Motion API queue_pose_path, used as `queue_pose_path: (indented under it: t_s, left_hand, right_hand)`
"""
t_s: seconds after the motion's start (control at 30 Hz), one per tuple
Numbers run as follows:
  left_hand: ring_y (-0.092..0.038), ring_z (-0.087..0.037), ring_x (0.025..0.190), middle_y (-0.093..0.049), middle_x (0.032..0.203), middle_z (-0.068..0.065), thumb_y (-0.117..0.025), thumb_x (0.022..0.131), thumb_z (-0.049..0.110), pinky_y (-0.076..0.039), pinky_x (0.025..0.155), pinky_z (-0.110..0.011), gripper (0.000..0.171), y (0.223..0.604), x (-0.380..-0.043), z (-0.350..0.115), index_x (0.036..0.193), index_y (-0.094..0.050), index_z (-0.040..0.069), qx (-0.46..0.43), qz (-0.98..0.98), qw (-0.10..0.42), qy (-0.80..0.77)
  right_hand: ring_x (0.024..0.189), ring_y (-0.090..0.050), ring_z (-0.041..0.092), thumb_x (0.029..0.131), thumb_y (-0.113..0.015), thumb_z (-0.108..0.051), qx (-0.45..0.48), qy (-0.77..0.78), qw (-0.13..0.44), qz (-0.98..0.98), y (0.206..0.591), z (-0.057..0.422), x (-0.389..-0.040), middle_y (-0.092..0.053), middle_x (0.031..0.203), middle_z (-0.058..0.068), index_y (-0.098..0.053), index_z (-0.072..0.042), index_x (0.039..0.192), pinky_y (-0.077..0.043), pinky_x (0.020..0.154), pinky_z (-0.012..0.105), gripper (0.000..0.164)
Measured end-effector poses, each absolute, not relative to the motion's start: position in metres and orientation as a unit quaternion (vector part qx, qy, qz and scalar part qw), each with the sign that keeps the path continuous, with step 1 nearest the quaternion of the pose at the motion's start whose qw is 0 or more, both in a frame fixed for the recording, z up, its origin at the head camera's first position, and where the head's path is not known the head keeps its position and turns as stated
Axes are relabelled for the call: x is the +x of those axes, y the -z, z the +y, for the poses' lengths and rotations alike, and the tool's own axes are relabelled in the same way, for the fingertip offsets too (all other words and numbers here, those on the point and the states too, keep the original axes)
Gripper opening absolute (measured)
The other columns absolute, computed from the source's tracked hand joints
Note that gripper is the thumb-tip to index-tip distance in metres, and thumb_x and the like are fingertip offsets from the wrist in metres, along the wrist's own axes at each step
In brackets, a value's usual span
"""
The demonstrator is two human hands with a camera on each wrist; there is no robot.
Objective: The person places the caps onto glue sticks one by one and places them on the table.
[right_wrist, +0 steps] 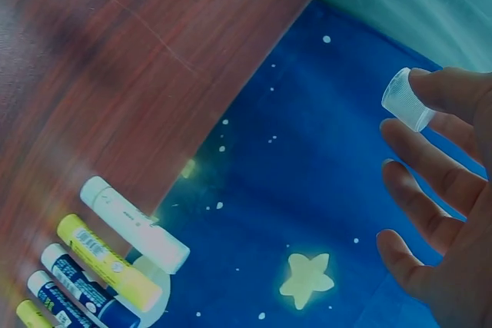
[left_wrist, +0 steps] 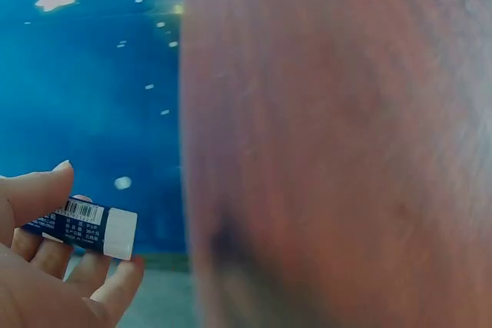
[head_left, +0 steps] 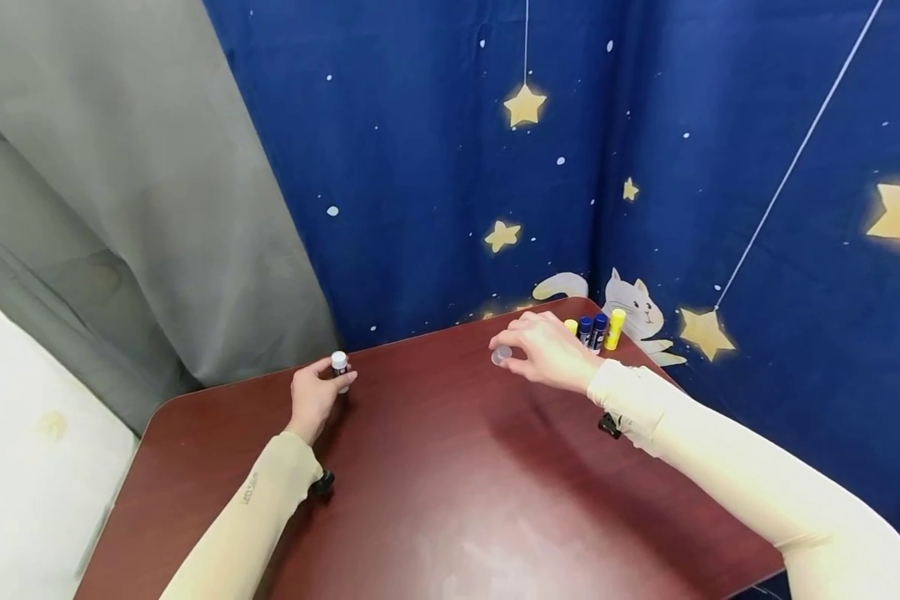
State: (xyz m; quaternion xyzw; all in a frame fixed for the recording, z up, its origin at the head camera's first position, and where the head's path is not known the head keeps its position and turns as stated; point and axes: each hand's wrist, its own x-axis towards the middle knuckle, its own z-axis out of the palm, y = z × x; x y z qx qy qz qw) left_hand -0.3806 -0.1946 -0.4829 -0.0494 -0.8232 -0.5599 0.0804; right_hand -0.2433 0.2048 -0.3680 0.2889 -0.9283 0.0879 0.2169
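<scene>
My left hand (head_left: 315, 398) holds a glue stick (head_left: 340, 363) near the far left edge of the table. The left wrist view shows its dark blue label with a barcode and its white end (left_wrist: 120, 233), gripped between thumb and fingers. My right hand (head_left: 546, 350) is raised above the table at the far right. Between its thumb and index finger it pinches a small translucent ribbed cap (right_wrist: 407, 100); the other fingers are spread apart from the cap.
Several glue sticks stand in a row at the table's far right corner: a yellow one (head_left: 614, 329), blue ones (head_left: 598, 332) and, in the right wrist view, a white one (right_wrist: 134, 224). Behind the reddish-brown table (head_left: 420, 467) hangs a blue star-printed curtain (head_left: 420, 167).
</scene>
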Motion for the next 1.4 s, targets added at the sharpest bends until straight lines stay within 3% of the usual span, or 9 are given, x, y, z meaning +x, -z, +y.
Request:
queue_pose_path:
  t_s: [0.1, 0.2, 0.33, 0.43, 0.6, 0.73, 0.97, 1.4]
  left_hand:
    - [-0.064, -0.016, 0.102, -0.074, 0.106, -0.007, -0.087, 0.082, 0.021, -0.055, 0.071, -0.02, 0.035, 0.463, -0.377, -0.204, 0.114, -0.077, 0.013, -0.057, -0.84, 0.119, 0.527]
    - [-0.067, -0.017, 0.099, -0.075, 0.104, -0.005, -0.087, 0.081, 0.023, -0.056, 0.073, -0.025, 0.043, 0.448, -0.371, -0.213, 0.122, -0.073, 0.017, -0.073, -0.851, 0.156, 0.495]
    - [-0.07, -0.02, 0.094, -0.076, 0.102, -0.003, -0.087, 0.081, 0.023, -0.05, 0.086, -0.035, 0.06, 0.435, -0.361, -0.218, 0.135, -0.06, 0.019, -0.095, -0.86, 0.203, 0.459]
    - [-0.07, -0.022, 0.092, -0.076, 0.1, -0.003, -0.086, 0.081, 0.024, -0.043, 0.088, -0.041, 0.061, 0.427, -0.352, -0.218, 0.131, -0.052, 0.016, -0.107, -0.857, 0.235, 0.446]
    - [-0.069, -0.018, 0.088, -0.076, 0.1, -0.002, -0.085, 0.083, 0.026, -0.043, 0.082, -0.037, 0.05, 0.413, -0.336, -0.211, 0.114, -0.048, 0.013, -0.132, -0.845, 0.269, 0.444]
    - [-0.068, -0.015, 0.085, -0.077, 0.099, -0.001, -0.085, 0.084, 0.023, -0.044, 0.078, -0.032, 0.043, 0.403, -0.323, -0.203, 0.11, -0.051, 0.013, -0.148, -0.838, 0.29, 0.438]
    - [-0.07, -0.008, 0.091, -0.075, 0.103, 0.005, -0.085, 0.083, 0.015, -0.042, 0.067, -0.022, 0.037, 0.388, -0.299, -0.189, 0.11, -0.06, 0.015, -0.185, -0.815, 0.327, 0.441]
    - [-0.064, -0.009, 0.076, -0.073, 0.105, 0.004, -0.084, 0.084, 0.014, -0.044, 0.059, -0.022, 0.034, 0.38, -0.287, -0.159, 0.113, -0.068, 0.015, -0.244, -0.807, 0.35, 0.407]
  right_hand:
    - [0.094, -0.058, 0.016, 0.087, -0.08, -0.025, 0.295, -0.093, 0.225, -0.924, 0.358, 0.204, -0.248, -0.071, 0.098, -0.007, -0.076, -0.024, 0.108, -0.046, 0.085, 0.043, 0.021]
    - [0.094, -0.059, 0.018, 0.088, -0.079, -0.024, 0.301, -0.095, 0.233, -0.92, 0.352, 0.203, -0.252, -0.071, 0.097, -0.006, -0.076, -0.023, 0.108, -0.046, 0.086, 0.043, 0.021]
    - [0.093, -0.059, 0.019, 0.088, -0.079, -0.025, 0.299, -0.095, 0.239, -0.919, 0.348, 0.204, -0.255, -0.072, 0.097, -0.007, -0.076, -0.023, 0.109, -0.047, 0.084, 0.04, 0.022]
    - [0.093, -0.059, 0.019, 0.088, -0.079, -0.026, 0.298, -0.1, 0.242, -0.918, 0.345, 0.203, -0.256, -0.072, 0.097, -0.007, -0.076, -0.024, 0.11, -0.047, 0.081, 0.039, 0.023]
    - [0.093, -0.061, 0.017, 0.087, -0.08, -0.027, 0.301, -0.117, 0.249, -0.913, 0.341, 0.202, -0.258, -0.072, 0.096, -0.007, -0.076, -0.025, 0.11, -0.048, 0.079, 0.039, 0.023]
    - [0.094, -0.061, 0.017, 0.087, -0.08, -0.027, 0.308, -0.13, 0.257, -0.907, 0.337, 0.199, -0.261, -0.072, 0.098, -0.006, -0.077, -0.025, 0.11, -0.048, 0.083, 0.042, 0.023]
    - [0.098, -0.06, 0.017, 0.088, -0.079, -0.026, 0.324, -0.167, 0.255, -0.896, 0.332, 0.188, -0.263, -0.072, 0.103, -0.007, -0.076, -0.023, 0.114, -0.047, 0.087, 0.042, 0.026]
    - [0.096, -0.058, 0.013, 0.089, -0.078, -0.027, 0.342, -0.182, 0.252, -0.887, 0.33, 0.165, -0.273, -0.07, 0.103, -0.009, -0.075, -0.024, 0.116, -0.047, 0.082, 0.039, 0.027]
